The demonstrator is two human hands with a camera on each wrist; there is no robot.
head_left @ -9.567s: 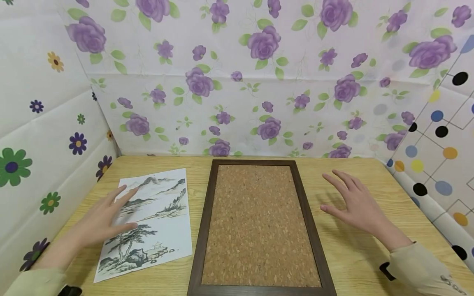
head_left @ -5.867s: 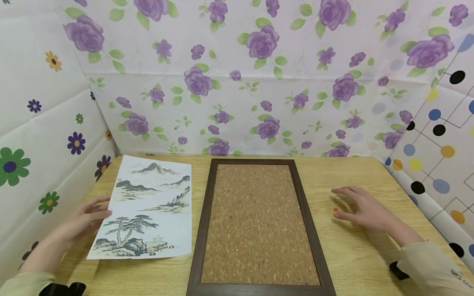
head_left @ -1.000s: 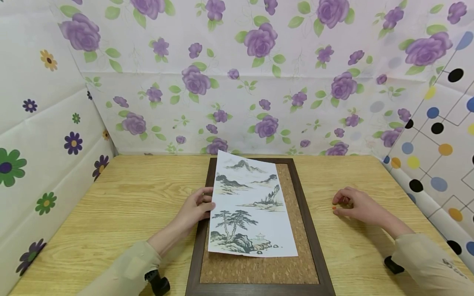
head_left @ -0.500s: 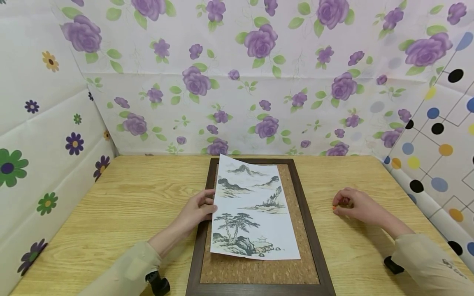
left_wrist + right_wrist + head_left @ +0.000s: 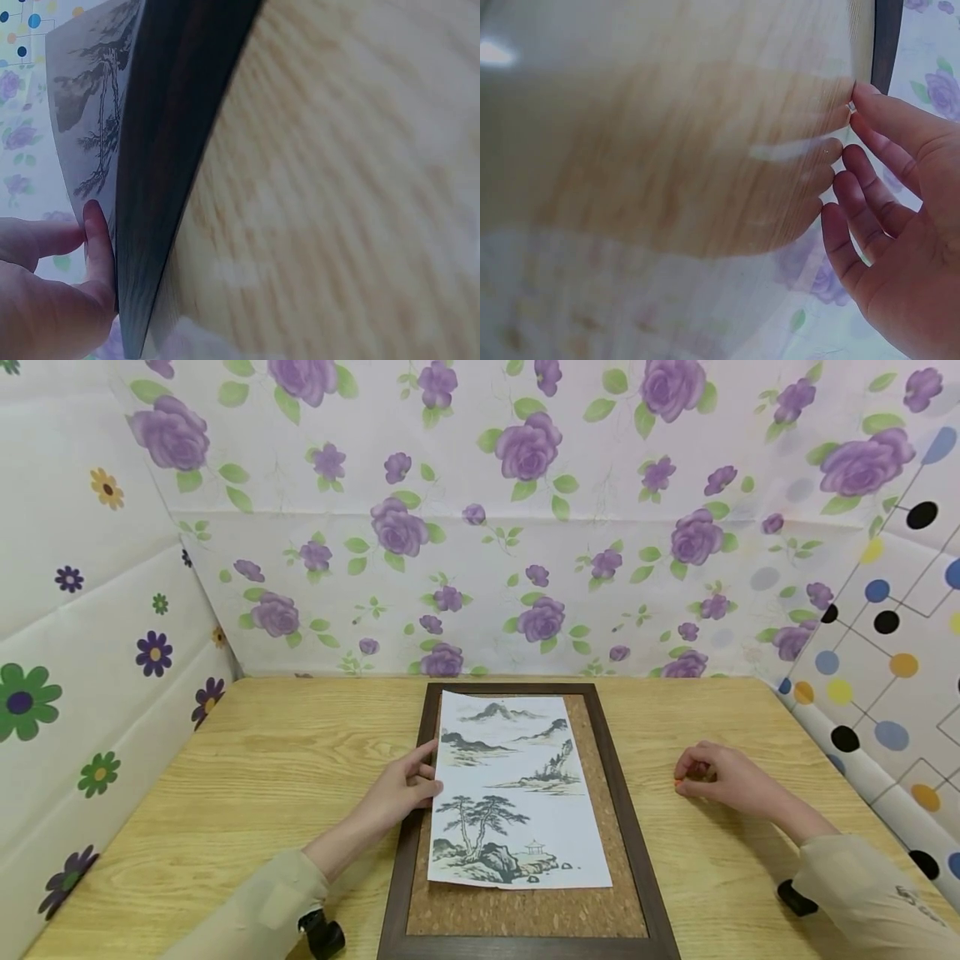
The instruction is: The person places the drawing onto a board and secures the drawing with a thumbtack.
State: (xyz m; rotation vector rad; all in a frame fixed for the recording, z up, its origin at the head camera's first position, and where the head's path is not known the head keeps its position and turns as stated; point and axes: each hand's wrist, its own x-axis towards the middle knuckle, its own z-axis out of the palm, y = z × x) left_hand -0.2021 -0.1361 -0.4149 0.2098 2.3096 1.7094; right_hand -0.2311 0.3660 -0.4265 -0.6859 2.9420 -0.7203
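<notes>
A white sheet with an ink landscape painting [image 5: 517, 810] lies over a cork board [image 5: 525, 914] in a dark brown frame, slightly left of the cork's middle. Its lower edge curls up a little. My left hand [image 5: 401, 789] pinches the sheet's left edge above the frame's left side; the left wrist view shows thumb and finger at the edge of the sheet [image 5: 94, 97]. On the table right of the frame, my right hand [image 5: 720, 777] pinches a tiny orange object [image 5: 678, 782], mostly covered by the fingertips. Its kind is too small to tell.
The board rests on a light wooden table [image 5: 247, 793]. Flowered cloth [image 5: 480, 552] rises behind the table, with patterned cloth on the left and a dotted cloth [image 5: 885, 693] on the right.
Seconds ago the sheet lay left of the frame; my left hand has carried it right, over the cork. Within the last second it sank flatter. My right hand's fingers have closed on the orange object.
</notes>
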